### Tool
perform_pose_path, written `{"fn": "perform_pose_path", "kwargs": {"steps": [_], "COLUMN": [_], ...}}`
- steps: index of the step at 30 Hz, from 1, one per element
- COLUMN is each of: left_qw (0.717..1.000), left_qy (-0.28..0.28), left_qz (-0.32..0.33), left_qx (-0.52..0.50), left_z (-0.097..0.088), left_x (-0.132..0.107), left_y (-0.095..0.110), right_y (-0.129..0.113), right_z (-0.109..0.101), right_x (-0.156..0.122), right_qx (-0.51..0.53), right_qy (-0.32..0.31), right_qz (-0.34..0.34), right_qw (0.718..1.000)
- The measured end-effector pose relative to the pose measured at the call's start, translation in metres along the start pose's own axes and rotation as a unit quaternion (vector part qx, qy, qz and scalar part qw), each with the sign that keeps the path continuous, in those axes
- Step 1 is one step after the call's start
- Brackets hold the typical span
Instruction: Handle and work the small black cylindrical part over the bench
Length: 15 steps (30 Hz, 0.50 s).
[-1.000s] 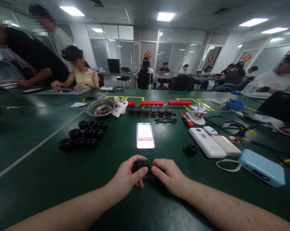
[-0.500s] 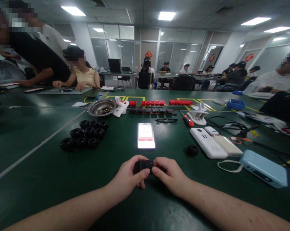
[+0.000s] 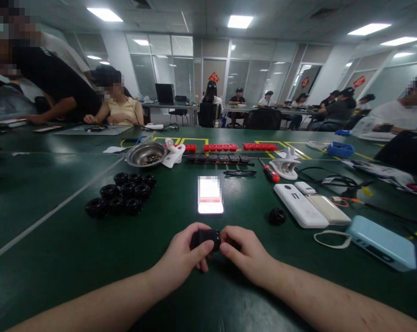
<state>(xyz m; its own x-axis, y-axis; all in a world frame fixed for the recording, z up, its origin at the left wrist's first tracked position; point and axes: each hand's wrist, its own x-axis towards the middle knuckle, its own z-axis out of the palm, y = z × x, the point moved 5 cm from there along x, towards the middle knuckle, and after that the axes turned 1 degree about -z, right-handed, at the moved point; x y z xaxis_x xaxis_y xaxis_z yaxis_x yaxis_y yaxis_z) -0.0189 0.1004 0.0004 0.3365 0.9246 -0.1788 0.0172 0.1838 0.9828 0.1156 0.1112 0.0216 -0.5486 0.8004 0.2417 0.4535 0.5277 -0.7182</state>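
My left hand [image 3: 184,253] is wrapped round a short black cylindrical part [image 3: 213,236], thumb along its near side. The part lies roughly level, its end turned to the right. At that end my right hand [image 3: 246,251] has thumb and forefinger closed in a pinch; what sits between them, if anything, is too small to make out. Just beyond my hands lies a phone [image 3: 210,193] with a lit screen. Several black ring-shaped parts [image 3: 128,190] are grouped to the left. A single black ring-shaped part [image 3: 277,216] rests at the right.
A metal bowl [image 3: 146,154] with small brass-coloured pieces stands at the back left. Red strips [image 3: 220,147], a black strip [image 3: 218,159] and a screwdriver [image 3: 271,174] lie farther back. At right are a white power bank [image 3: 300,206], a light-blue device [image 3: 383,242] and cables. Other people sit around.
My right fingertips have drawn slightly away from the end of the black part, showing more of it. My left hand keeps its hold in about the same place.
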Motion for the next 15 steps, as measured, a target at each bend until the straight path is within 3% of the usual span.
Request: {"fn": "perform_pose_path", "kwargs": {"steps": [15], "left_qw": [1.000], "left_qy": [-0.005], "left_qz": [0.012], "left_qx": [0.012], "left_z": [-0.0005], "left_x": [0.0020], "left_y": [-0.0034], "right_y": [-0.0015], "right_z": [-0.0011], "right_x": [-0.0010], "right_qx": [-0.029], "right_qy": [0.008], "right_qz": [0.000], "right_qw": [1.000]}}
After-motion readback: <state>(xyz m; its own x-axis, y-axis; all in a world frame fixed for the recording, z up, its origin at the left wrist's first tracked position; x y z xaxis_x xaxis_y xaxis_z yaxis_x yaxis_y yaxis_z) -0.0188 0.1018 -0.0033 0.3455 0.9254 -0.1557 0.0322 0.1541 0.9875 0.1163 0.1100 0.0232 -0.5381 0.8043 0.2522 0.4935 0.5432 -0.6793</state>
